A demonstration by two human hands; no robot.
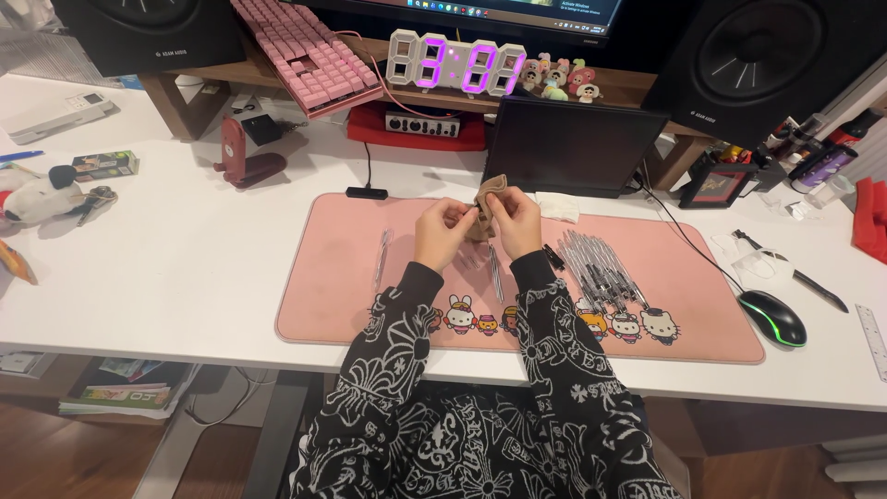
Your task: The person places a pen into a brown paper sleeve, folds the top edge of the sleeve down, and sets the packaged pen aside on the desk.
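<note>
Small tan cloth pouch, soft and creased, stands upright between both hands above the pink desk mat. Left hand: fingertips pinched closed on the pouch's left edge. Right hand: fingers curled around its right side, thumb pressed on the front. A row of pens lies just right of the right fingers; one pen lies left of the left fingers.
</note>
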